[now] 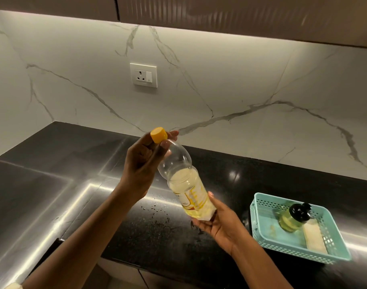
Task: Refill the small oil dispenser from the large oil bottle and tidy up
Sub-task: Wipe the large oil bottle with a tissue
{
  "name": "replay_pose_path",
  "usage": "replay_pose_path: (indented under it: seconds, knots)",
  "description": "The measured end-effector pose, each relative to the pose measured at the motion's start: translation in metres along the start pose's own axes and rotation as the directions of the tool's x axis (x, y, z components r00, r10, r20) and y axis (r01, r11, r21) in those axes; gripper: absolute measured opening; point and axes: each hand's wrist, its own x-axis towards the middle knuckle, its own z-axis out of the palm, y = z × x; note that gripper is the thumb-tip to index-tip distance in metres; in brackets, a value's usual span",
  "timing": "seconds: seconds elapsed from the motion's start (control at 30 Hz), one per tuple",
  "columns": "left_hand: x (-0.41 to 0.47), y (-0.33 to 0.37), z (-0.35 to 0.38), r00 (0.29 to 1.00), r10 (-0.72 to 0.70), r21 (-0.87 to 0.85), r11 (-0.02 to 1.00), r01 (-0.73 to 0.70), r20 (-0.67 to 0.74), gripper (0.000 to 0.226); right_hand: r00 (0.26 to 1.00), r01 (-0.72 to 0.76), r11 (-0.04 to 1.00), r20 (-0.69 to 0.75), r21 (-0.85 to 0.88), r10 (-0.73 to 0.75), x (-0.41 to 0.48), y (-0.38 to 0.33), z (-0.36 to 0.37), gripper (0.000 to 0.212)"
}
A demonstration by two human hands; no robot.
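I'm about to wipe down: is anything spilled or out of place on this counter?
Yes. Small droplets speckle the glossy black countertop beneath the tilted clear plastic oil bottle with the yellow cap, left of the teal perforated plastic basket. They look like spilled oil, though that is unconfirmed.

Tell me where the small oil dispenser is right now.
Head view, lower right: the small oil dispenser sits inside the teal basket on the black counter, next to a pale pad, right of the right hand.

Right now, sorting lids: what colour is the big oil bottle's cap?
Yellow-orange: the cap on the oil bottle, head view.
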Motion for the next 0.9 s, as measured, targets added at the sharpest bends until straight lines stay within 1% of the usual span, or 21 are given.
replay_pose_path:
  seconds: [0.07, 0.13, 0.17, 0.2, 0.23, 0.27, 0.33, 0.4, 0.43, 0.47, 0.5, 0.53, 0.57, 0.6, 0.67, 0.7, 0.73, 0.77, 0.83, 0.87, 0.9]
  knots:
    - [0.000, 0.002, -0.004, 1.000, -0.012, -0.044, 0.999, 0.012, -0.003, 0.033, 0.999, 0.050, 0.990, -0.007, 0.135, -0.049, 0.000, -0.005, -0.005, 0.049]
    - [-0.002, 0.006, -0.001, 0.999, -0.024, -0.091, 0.996, 0.022, -0.023, 0.050, 0.998, -0.003, 0.974, 0.060, 0.227, -0.011, -0.002, -0.007, -0.005, 0.053]
    - [-0.002, 0.007, 0.000, 0.999, -0.031, -0.105, 0.994, 0.028, -0.022, 0.050, 0.994, -0.052, 0.970, 0.102, 0.237, 0.028, -0.004, -0.006, -0.003, 0.054]
    - [-0.002, 0.007, 0.001, 0.999, -0.040, -0.119, 0.992, 0.037, -0.019, 0.044, 0.991, -0.090, 0.967, 0.120, 0.237, 0.063, -0.005, -0.004, -0.002, 0.056]
    - [-0.002, 0.007, 0.003, 0.999, -0.052, -0.142, 0.989, 0.051, -0.008, 0.036, 0.989, -0.106, 0.966, 0.127, 0.235, 0.077, -0.005, -0.002, -0.002, 0.057]
    - [-0.002, 0.005, 0.003, 0.998, -0.068, -0.182, 0.981, 0.068, 0.008, 0.031, 0.992, -0.085, 0.967, 0.114, 0.242, 0.058, -0.005, -0.001, -0.001, 0.056]
    - [-0.005, 0.000, 0.003, 0.994, -0.109, -0.235, 0.967, 0.101, -0.022, 0.024, 0.996, 0.056, 0.971, 0.051, 0.231, -0.069, -0.004, -0.001, -0.001, 0.052]
    - [-0.009, -0.005, 0.005, 0.976, -0.165, -0.204, 0.970, 0.134, -0.143, 0.018, 0.975, 0.218, 0.963, 0.000, 0.159, -0.220, -0.006, -0.002, 0.002, 0.044]
    - [-0.012, -0.006, 0.008, 0.954, -0.209, -0.198, 0.966, 0.167, -0.217, 0.015, 0.959, 0.282, 0.954, -0.018, 0.103, -0.282, -0.007, -0.001, 0.004, 0.040]
    - [-0.014, -0.008, 0.010, 0.920, -0.271, -0.232, 0.950, 0.209, -0.283, 0.012, 0.938, 0.345, 0.938, -0.036, 0.027, -0.343, -0.007, 0.001, 0.005, 0.037]
    - [-0.016, -0.009, 0.013, 0.880, -0.342, -0.288, 0.924, 0.251, -0.331, 0.012, 0.910, 0.404, 0.910, -0.065, -0.088, -0.410, -0.007, 0.004, 0.005, 0.036]
    - [-0.018, -0.010, 0.015, 0.845, -0.399, -0.337, 0.898, 0.282, -0.356, 0.016, 0.875, 0.447, 0.866, -0.093, -0.225, -0.476, -0.006, 0.007, 0.004, 0.035]
    - [-0.020, -0.012, 0.015, 0.826, -0.430, -0.364, 0.882, 0.299, -0.364, 0.021, 0.837, 0.476, 0.802, -0.095, -0.362, -0.540, -0.005, 0.009, 0.002, 0.036]
    - [-0.022, -0.013, 0.015, 0.826, -0.435, -0.369, 0.879, 0.303, -0.358, 0.025, 0.797, 0.503, 0.716, -0.063, -0.484, -0.601, -0.005, 0.010, 0.003, 0.037]
    - [-0.026, -0.015, 0.020, 0.865, -0.395, -0.334, 0.897, 0.289, -0.311, 0.028, 0.714, 0.554, 0.517, 0.054, -0.652, -0.698, -0.011, 0.010, 0.014, 0.040]
    - [-0.028, -0.014, 0.025, 0.891, -0.362, -0.304, 0.912, 0.277, -0.274, 0.029, 0.673, 0.579, 0.416, 0.123, -0.701, -0.730, -0.015, 0.008, 0.023, 0.042]
    - [-0.029, -0.013, 0.029, 0.911, -0.334, -0.269, 0.925, 0.268, -0.241, 0.029, 0.647, 0.591, 0.334, 0.185, -0.735, -0.739, -0.019, 0.007, 0.035, 0.043]
    - [-0.031, -0.012, 0.032, 0.923, -0.316, -0.232, 0.936, 0.265, -0.219, 0.027, 0.637, 0.601, 0.280, 0.237, -0.749, -0.734, -0.024, 0.004, 0.047, 0.045]
    - [-0.032, -0.013, 0.033, 0.937, -0.289, -0.185, 0.950, 0.253, -0.199, 0.027, 0.633, 0.636, 0.233, 0.324, -0.735, -0.704, -0.035, 0.001, 0.063, 0.050]
    - [-0.031, -0.012, 0.031, 0.943, -0.270, -0.181, 0.955, 0.236, -0.194, 0.030, 0.636, 0.655, 0.225, 0.365, -0.722, -0.680, -0.040, 0.000, 0.064, 0.054]
    - [-0.030, -0.009, 0.026, 0.951, -0.249, -0.187, 0.959, 0.215, -0.181, 0.036, 0.635, 0.665, 0.190, 0.412, -0.723, -0.654, -0.041, -0.001, 0.060, 0.057]
